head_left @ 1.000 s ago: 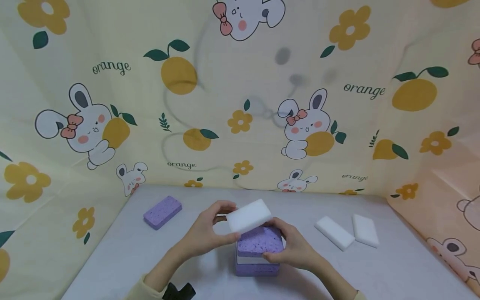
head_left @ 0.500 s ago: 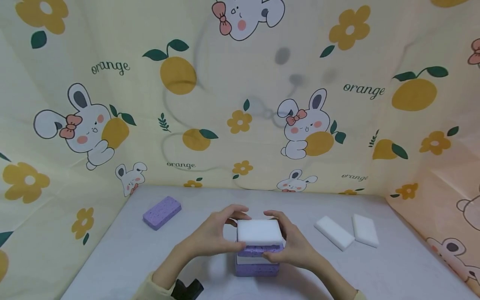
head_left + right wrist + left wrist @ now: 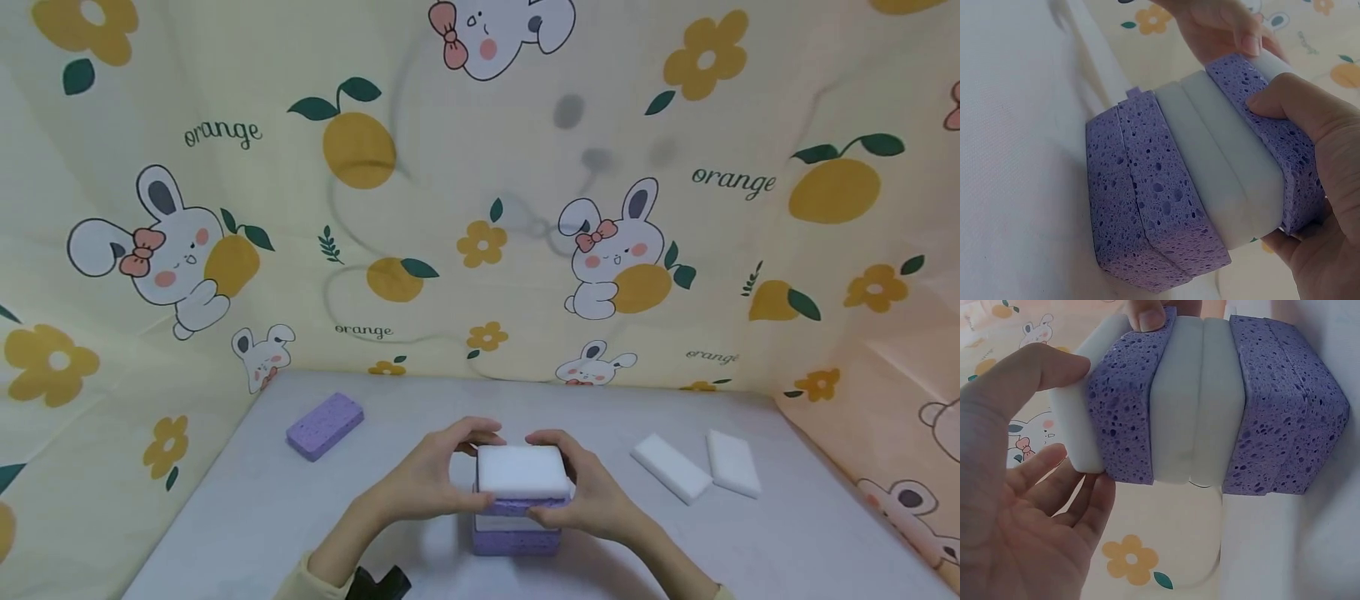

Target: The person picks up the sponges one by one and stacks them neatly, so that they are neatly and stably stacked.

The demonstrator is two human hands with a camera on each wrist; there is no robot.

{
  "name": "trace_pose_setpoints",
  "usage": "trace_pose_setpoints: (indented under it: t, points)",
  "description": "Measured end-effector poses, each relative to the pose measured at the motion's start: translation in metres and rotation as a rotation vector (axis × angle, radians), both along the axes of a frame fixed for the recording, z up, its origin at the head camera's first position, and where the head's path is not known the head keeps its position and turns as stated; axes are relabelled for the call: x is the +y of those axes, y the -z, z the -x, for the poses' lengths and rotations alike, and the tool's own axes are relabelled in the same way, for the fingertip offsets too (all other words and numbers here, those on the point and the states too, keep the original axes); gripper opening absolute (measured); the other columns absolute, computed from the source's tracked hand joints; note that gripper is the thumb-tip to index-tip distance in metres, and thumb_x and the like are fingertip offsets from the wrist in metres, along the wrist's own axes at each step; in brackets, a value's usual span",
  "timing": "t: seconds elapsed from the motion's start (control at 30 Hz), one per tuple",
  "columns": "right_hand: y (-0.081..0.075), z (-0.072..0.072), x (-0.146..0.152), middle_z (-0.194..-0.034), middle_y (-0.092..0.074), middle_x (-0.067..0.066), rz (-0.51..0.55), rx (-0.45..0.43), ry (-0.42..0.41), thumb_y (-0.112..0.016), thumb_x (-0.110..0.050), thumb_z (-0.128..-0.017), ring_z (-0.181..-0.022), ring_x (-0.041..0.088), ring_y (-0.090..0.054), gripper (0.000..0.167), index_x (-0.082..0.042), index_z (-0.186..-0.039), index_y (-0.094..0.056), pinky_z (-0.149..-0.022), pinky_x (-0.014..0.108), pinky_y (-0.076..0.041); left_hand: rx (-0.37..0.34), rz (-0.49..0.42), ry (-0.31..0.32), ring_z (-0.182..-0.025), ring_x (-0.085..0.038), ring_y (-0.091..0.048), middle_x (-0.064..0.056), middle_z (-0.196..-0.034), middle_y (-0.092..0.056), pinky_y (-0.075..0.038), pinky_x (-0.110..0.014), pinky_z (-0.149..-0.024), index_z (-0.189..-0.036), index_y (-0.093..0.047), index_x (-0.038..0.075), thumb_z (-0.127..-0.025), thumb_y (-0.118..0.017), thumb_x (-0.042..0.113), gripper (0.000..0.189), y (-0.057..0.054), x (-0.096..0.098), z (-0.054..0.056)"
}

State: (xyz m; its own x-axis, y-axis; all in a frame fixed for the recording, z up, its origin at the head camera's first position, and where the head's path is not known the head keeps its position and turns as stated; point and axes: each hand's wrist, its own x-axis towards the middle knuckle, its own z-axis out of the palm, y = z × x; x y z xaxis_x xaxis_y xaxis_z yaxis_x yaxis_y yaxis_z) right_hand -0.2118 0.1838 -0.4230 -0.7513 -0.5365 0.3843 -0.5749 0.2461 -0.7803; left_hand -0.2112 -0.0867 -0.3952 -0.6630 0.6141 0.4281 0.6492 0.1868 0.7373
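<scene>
A stack of sponges stands on the table in front of me. At its foot are two purple sponges (image 3: 517, 545), then two white sponges (image 3: 1197, 403), then a single purple sponge (image 3: 1125, 412). On top lies a white sponge (image 3: 522, 472). My left hand (image 3: 427, 475) holds this top white sponge, thumb at the near edge and fingers at the far side. My right hand (image 3: 588, 487) grips the upper purple sponge by its right end, its thumb (image 3: 1272, 100) pressing the near face.
A loose purple sponge (image 3: 325, 426) lies at the back left of the white table (image 3: 247, 517). Two white sponges (image 3: 671, 468) lie apart to the right. A printed curtain (image 3: 480, 183) closes off the back and sides.
My left hand has brought the white sponge from a tilted pose above the stack down flat onto the upper purple sponge. My right hand stays at the purple sponge.
</scene>
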Motion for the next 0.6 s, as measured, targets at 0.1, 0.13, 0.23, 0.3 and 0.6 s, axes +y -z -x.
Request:
trace_pose_setpoints:
  t: [0.1, 0.13, 0.23, 0.3, 0.6]
  points:
    - [0.001, 0.001, 0.001, -0.123, -0.057, 0.005, 0.005, 0.017, -0.008, -0.089, -0.004, -0.067, -0.095, 0.022, -0.062, 0.082, -0.012, -0.136, -0.046, -0.08, 0.032, -0.055, -0.005, 0.007, -0.003, -0.114, -0.011, -0.056, 0.005, -0.126, -0.061, -0.047, -0.033, -0.098, -0.139, -0.045, 0.017, -0.077, -0.083, 0.012, 0.073, -0.001, 0.0, -0.001]
    - [0.001, 0.001, 0.001, -0.123, -0.057, 0.005, 0.004, 0.019, -0.008, -0.089, -0.005, -0.067, -0.096, 0.022, -0.062, 0.082, -0.013, -0.136, -0.046, -0.081, 0.032, -0.055, -0.006, 0.008, -0.002, -0.113, -0.011, -0.056, 0.005, -0.126, -0.061, -0.047, -0.033, -0.098, -0.139, -0.045, 0.017, -0.077, -0.083, 0.011, 0.073, -0.001, 0.0, -0.001]
    - [0.0, 0.001, 0.001, -0.123, -0.058, 0.003, -0.004, 0.021, -0.003, -0.089, -0.007, -0.068, -0.096, 0.021, -0.062, 0.079, -0.014, -0.135, -0.048, -0.082, 0.033, -0.055, -0.016, 0.011, -0.006, -0.112, -0.01, -0.056, 0.006, -0.126, -0.062, -0.048, -0.033, -0.097, -0.139, -0.045, 0.017, -0.077, -0.083, 0.012, 0.073, 0.001, 0.0, 0.0]
    - [0.0, 0.001, 0.001, -0.123, -0.058, 0.003, -0.011, 0.024, -0.001, -0.088, -0.008, -0.069, -0.096, 0.022, -0.062, 0.077, -0.014, -0.135, -0.048, -0.081, 0.034, -0.055, -0.034, 0.006, -0.011, -0.112, -0.012, -0.057, 0.004, -0.126, -0.062, -0.048, -0.033, -0.097, -0.138, -0.046, 0.015, -0.077, -0.083, 0.011, 0.072, -0.003, 0.001, -0.002]
    - [0.002, 0.002, 0.0, -0.121, -0.059, 0.004, -0.025, 0.035, 0.009, -0.088, -0.011, -0.07, -0.092, 0.021, -0.063, 0.079, -0.015, -0.137, -0.047, -0.077, 0.032, -0.056, -0.093, -0.038, -0.03, -0.111, -0.022, -0.059, -0.007, -0.122, -0.066, -0.051, -0.038, -0.091, -0.134, -0.048, 0.005, -0.074, -0.085, 0.002, 0.071, -0.014, 0.003, -0.011]
